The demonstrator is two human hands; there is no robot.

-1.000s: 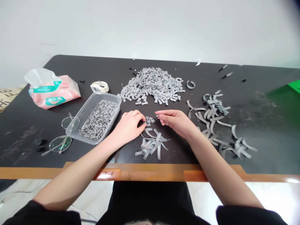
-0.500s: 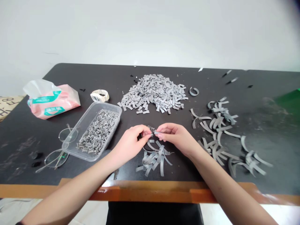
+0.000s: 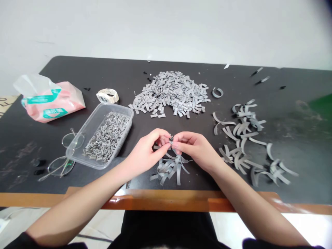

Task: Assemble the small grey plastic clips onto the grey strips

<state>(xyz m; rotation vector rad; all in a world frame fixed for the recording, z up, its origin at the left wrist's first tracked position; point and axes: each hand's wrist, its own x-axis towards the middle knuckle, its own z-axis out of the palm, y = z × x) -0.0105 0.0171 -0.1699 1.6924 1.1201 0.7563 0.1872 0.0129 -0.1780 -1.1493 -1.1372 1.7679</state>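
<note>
White wall (image 3: 166, 27) rises behind a dark worktop (image 3: 298, 162) with an orange-brown wooden edge (image 3: 166, 204), and the person's forearms reach in over that edge. The left hand (image 3: 147, 150) and right hand (image 3: 194, 149) meet near the centre, both curled almost closed with their fingertips facing, and a tiny gray clip-like piece (image 3: 171, 139) stands pinched between them, partly hidden by the fingers. Raised slightly off the worktop and held from both sides, the piece appears to be gripped this way because it is too small for anything but a narrow fingertip pinch. At 6 o'clock, just below the hands, lies a loose tangle of gray strips (image 3: 168, 171), placed within easy reach of both. At 3 o'clock a wider scatter of curved gray strips (image 3: 243, 138) spreads across the worktop, and a single curled gray loop (image 3: 217, 92) lies apart from it at about 1 o'clock. At 12 o'clock sits a heap of small cut gray pieces (image 3: 168, 93), while at 10 o'clock a clear plastic tray (image 3: 118, 107) holds similar pieces packed closely, apparently to keep them apart from the heap. Farther out at 10 o'clock are a pink tissue pack (image 3: 52, 103) and a white tape roll (image 3: 107, 95), with a pair of glasses (image 3: 63, 162) at 9 o'clock.
</note>
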